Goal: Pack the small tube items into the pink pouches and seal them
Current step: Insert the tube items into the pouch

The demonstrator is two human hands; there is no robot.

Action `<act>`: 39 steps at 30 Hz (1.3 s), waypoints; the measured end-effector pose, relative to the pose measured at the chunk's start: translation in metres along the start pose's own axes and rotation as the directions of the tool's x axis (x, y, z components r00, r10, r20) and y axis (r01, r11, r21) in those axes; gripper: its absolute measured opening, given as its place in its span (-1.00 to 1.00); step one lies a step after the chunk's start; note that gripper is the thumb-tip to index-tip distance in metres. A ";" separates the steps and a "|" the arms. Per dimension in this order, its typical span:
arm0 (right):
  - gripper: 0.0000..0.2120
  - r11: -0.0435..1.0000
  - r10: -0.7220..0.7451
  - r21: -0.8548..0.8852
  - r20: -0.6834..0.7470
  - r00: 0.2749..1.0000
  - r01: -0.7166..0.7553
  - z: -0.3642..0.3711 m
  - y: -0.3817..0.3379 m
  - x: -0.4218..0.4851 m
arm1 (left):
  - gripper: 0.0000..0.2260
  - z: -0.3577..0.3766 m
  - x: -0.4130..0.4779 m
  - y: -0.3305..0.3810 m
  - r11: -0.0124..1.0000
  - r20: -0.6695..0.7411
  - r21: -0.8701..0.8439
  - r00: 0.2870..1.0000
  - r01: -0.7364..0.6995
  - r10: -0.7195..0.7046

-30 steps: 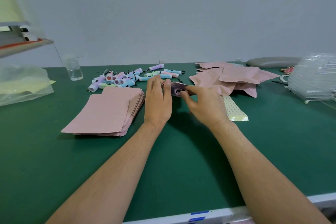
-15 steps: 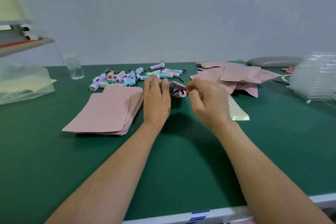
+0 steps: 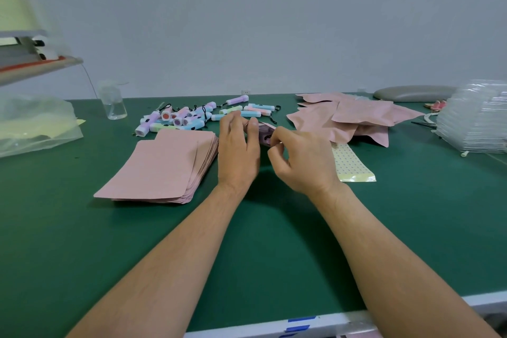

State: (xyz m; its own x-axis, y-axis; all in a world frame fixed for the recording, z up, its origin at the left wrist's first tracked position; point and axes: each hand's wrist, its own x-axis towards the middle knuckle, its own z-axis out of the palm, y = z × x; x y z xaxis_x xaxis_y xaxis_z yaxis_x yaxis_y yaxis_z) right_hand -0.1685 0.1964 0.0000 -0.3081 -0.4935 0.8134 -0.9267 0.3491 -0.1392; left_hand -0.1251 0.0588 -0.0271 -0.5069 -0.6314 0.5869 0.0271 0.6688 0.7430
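Pouch (image 3: 265, 132), small and pink, was held mid-table. Left hand (image 3: 238, 147) gripped its left side and right hand (image 3: 303, 160) pinched its right edge. Flat pouch stack (image 3: 162, 167) lay just left, tubes (image 3: 192, 118) beyond it, filled pouches (image 3: 354, 118) far right on green table (image 3: 274, 241).

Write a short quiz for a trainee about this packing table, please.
1. True or false: the stack of flat pink pouches lies left of the left hand.
2. The loose tubes lie: A behind the stack; B on top of the stack; C nearest the person.
3. Which hands hold the small item?
Key: 1 true; 2 A; 3 both, the left hand and the right hand.
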 end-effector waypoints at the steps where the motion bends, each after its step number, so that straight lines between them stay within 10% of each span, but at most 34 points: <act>1: -0.78 0.999 0.001 -0.040 0.054 0.999 0.001 0.001 0.000 0.000 | -0.67 0.000 0.000 0.000 1.000 -0.001 -0.004 1.000 -0.002 0.002; 5: -0.83 0.991 -0.005 -0.131 0.224 0.975 0.035 0.007 -0.003 -0.001 | -0.59 0.000 0.001 -0.001 1.000 -0.001 0.010 1.000 -0.029 0.029; 11: -0.82 0.998 -0.053 -0.022 -0.055 0.997 0.051 -0.007 -0.004 -0.001 | -0.72 -0.001 0.001 -0.002 0.999 -0.040 -0.037 0.999 0.011 -0.012; 20: -0.89 0.985 0.006 -0.167 0.223 0.975 0.032 0.005 0.001 -0.001 | -0.73 0.000 0.003 -0.001 0.998 -0.058 -0.044 0.998 -0.033 0.031; 26: -0.81 0.999 -0.017 -0.051 0.055 0.998 0.020 -0.006 0.002 -0.001 | -0.70 0.000 0.003 -0.001 0.999 -0.048 -0.041 0.998 -0.033 0.031; 39: -0.91 0.990 0.132 -0.010 0.366 0.921 -0.138 0.009 0.005 -0.002 | -0.70 0.000 -0.001 0.002 0.991 0.023 -0.107 0.996 -0.083 0.086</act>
State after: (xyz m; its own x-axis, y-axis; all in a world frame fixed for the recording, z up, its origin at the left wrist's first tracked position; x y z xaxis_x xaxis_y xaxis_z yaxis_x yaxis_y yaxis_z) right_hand -0.1746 0.1920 -0.0072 -0.4850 -0.6999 0.5243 -0.8731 0.4221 -0.2441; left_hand -0.1245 0.0609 -0.0262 -0.5221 -0.5628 0.6408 0.1611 0.6728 0.7221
